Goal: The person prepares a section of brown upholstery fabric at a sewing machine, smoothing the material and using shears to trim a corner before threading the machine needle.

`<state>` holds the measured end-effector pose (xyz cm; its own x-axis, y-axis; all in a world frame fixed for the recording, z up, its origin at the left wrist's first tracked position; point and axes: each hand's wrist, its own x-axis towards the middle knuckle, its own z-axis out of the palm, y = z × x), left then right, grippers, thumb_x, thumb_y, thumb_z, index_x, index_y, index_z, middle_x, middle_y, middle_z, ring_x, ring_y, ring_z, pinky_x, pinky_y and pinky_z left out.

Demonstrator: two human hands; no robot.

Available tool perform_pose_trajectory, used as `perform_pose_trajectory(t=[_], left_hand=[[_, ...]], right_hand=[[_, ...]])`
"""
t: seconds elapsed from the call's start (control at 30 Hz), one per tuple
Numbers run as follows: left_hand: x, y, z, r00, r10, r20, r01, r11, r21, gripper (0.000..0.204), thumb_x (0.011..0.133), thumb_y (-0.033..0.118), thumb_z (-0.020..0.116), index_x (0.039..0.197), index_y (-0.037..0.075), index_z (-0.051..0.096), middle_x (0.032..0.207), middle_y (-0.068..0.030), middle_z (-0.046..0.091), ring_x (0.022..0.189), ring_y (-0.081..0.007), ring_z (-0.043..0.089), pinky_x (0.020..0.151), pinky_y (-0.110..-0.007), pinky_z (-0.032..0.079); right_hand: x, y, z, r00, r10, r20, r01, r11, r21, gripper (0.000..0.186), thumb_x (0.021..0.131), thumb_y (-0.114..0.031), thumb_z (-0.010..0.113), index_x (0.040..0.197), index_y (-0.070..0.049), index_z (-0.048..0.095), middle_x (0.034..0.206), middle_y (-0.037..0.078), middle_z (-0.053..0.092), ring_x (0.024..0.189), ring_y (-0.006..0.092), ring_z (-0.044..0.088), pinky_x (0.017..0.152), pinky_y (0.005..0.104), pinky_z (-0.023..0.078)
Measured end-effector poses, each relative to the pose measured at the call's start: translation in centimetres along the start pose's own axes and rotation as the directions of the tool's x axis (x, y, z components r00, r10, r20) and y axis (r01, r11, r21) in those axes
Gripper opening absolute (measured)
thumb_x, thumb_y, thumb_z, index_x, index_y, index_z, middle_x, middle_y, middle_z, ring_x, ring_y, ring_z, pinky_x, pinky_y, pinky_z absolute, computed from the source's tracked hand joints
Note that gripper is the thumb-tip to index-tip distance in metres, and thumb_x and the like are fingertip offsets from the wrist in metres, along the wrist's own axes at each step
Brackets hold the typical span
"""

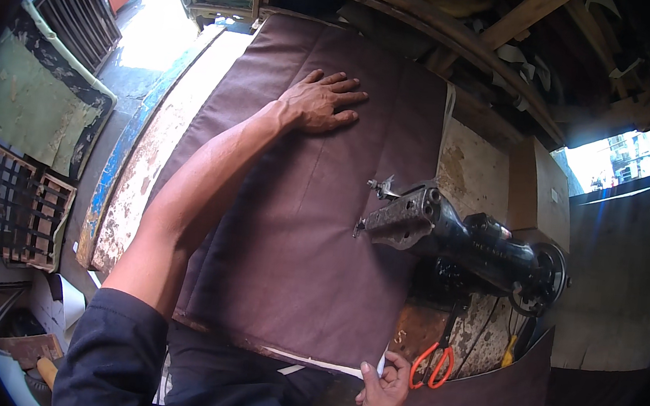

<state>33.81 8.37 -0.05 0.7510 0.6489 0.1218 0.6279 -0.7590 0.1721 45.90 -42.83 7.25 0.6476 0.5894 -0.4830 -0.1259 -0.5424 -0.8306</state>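
A wide piece of dark brown padded fabric (287,277) with seam lines covers the work table and runs down toward my lap. My left hand (322,104) lies flat on its far part, fingers spread. At the near right corner my right hand (384,386) is closed on the fabric's edge, where a white underside shows. A black sewing machine (461,242) reaches in from the right, its needle end over the middle of the fabric. Whether the needle is down in the cloth I cannot tell.
Orange-handled scissors (433,367) lie right of my right hand. A yellow-handled tool (509,351) is beyond them. A cardboard box (539,191) stands behind the machine. Slatted frames (20,196) lean at left. Wooden beams (526,23) cross the far right.
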Motion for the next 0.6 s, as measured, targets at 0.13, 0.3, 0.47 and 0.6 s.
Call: perform_pose_trajectory(t=[0.13,0.3,0.47,0.6], left_hand=[[0.7,-0.6,0.1,1.0,-0.003,0.018,0.003,1.0,-0.001,0.063,0.108,0.058,0.038,0.164,0.029,0.037,0.173,-0.0066,0.029,0.161,-0.0295,0.021,0.13,-0.055,0.015],[1.7,-0.8,0.2,1.0,-0.011,0.02,0.011,1.0,-0.007,0.063,0.108,0.058,0.037,0.164,0.029,0.037,0.173,-0.0062,0.029,0.161,-0.0291,0.021,0.13,-0.055,0.015],[2.6,-1.5,0.6,1.0,0.007,0.001,-0.007,1.0,-0.007,0.062,0.108,0.058,0.037,0.163,0.029,0.038,0.172,-0.0059,0.03,0.161,-0.029,0.021,0.13,-0.056,0.015],[3.1,-1.7,0.6,1.0,0.012,-0.01,-0.012,1.0,-0.004,0.062,0.108,0.058,0.037,0.163,0.029,0.038,0.172,-0.006,0.031,0.161,-0.0289,0.022,0.13,-0.056,0.015]], right_hand=[[0.9,0.0,0.3,1.0,-0.013,0.019,0.013,1.0,0.007,0.042,0.094,0.0,0.074,0.128,0.001,0.049,0.071,0.002,0.055,0.044,0.0054,0.048,0.038,0.0214,0.038],[1.7,-0.2,0.4,0.999,-0.017,0.031,0.017,1.0,0.013,0.035,0.095,-0.001,0.075,0.124,0.003,0.054,0.075,0.003,0.057,0.047,0.0044,0.05,0.039,0.0212,0.039],[2.1,-1.1,0.8,0.998,0.038,0.04,-0.038,0.999,-0.011,0.023,0.097,-0.003,0.074,0.113,0.003,0.06,0.075,0.006,0.063,0.045,0.0039,0.05,0.038,0.0209,0.037],[2.5,-1.2,0.6,0.997,0.057,0.058,-0.055,0.998,-0.03,0.018,0.098,-0.006,0.074,0.11,0.002,0.063,0.073,0.007,0.065,0.044,0.0036,0.05,0.036,0.0203,0.036]])
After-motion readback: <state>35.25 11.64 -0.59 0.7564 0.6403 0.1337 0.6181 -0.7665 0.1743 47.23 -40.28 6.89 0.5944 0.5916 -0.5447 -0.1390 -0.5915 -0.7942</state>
